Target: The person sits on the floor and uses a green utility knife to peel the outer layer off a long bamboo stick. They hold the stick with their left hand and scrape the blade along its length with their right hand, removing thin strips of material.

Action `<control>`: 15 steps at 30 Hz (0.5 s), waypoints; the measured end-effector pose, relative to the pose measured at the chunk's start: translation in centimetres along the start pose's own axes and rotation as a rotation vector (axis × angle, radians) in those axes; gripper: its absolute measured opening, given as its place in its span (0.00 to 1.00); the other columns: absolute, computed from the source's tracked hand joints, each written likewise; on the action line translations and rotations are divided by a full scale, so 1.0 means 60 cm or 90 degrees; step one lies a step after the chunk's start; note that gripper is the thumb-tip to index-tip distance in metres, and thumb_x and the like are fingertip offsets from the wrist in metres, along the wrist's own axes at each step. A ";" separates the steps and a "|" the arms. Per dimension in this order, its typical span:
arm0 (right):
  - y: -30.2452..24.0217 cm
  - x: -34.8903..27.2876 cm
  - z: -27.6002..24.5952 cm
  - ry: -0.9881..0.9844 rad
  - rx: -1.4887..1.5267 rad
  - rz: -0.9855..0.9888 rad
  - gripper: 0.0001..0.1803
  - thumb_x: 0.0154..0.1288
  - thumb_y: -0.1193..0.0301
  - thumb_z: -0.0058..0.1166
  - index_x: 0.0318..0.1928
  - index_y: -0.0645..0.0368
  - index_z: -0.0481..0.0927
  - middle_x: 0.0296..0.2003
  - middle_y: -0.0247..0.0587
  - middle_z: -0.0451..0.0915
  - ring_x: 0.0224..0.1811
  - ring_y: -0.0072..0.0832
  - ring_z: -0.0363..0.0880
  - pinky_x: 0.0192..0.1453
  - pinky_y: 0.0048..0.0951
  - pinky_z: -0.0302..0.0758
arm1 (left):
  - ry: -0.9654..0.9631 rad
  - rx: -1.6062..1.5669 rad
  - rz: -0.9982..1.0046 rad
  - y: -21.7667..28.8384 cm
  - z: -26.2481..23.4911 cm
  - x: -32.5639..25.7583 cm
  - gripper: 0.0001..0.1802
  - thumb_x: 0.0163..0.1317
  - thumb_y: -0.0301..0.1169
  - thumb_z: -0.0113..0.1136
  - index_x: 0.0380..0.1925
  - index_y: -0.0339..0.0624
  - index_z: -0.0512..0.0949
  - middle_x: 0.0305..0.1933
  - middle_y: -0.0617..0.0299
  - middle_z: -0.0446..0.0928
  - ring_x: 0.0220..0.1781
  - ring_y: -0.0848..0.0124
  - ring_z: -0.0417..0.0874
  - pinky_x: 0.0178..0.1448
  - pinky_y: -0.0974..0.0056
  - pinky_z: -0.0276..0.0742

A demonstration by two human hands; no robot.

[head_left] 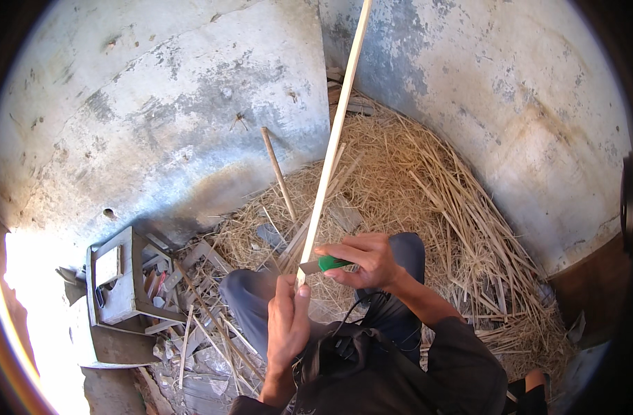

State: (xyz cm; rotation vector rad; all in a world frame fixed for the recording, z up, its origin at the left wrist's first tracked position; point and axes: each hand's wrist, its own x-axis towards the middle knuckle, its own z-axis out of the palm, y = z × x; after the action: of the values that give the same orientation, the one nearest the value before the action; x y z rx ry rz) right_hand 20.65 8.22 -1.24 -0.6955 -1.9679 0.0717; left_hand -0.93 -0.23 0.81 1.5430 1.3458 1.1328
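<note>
A long, pale strip of wood or bamboo (335,142) slants up and away from my lap, past the top edge of the view. Its lower end is gripped by my left hand (287,325), with thumb and fingers closed around it. In my right hand (368,261) is a knife (333,263) with a green handle. The blade lies across the strip just above the left fingers and appears to touch it. My bent knees are on both sides of the strip.
A heap of straw and thin split sticks (385,166) covers the floor ahead and to the right. A small wooden stool or table (119,304) stands at left, amid scraps. One stick (278,173) leans near the peeling wall (212,90).
</note>
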 end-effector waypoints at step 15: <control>0.092 -0.005 -0.018 0.207 -0.086 0.217 0.20 0.73 0.55 0.68 0.53 0.57 0.93 0.29 0.35 0.88 0.23 0.24 0.84 0.27 0.31 0.78 | 0.001 0.039 -0.040 0.003 0.007 -0.033 0.08 0.81 0.29 0.55 0.49 0.33 0.73 0.23 0.50 0.73 0.24 0.63 0.72 0.34 0.54 0.70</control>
State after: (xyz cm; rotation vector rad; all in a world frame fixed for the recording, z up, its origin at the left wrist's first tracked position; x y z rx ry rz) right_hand 24.05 12.40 -2.80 -1.0570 -1.5407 0.0299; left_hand -0.59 -2.21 0.59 1.5325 1.4323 1.0632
